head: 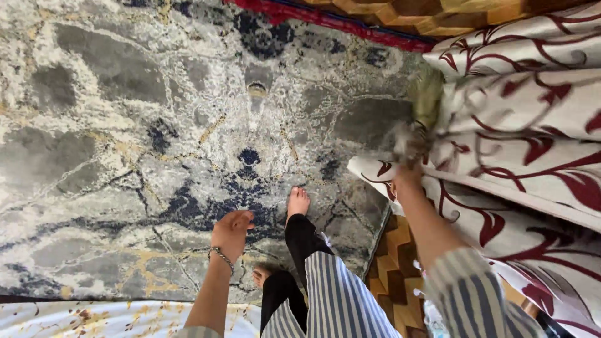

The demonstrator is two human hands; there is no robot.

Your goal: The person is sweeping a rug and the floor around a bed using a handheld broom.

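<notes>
At right of frame, the right hand (410, 147) grips the soft, light white curtain with red vines (532, 119) by its edge; the left hand (231, 230) hangs loosely curled, empty.

We stood in a home. A marbled rug (156, 125) covered parquet floor (391, 263). Patterned curtains (532, 125) hung beside us.

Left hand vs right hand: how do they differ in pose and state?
The left hand hangs free above the rug, fingers loosely curled, holding nothing; the right hand is stretched forward to the white cloth with dark red vines. The left hand is sharp and wears a chain bracelet; the right hand is motion-blurred, so its grip cannot be made out. Both arms show striped sleeves.
</notes>
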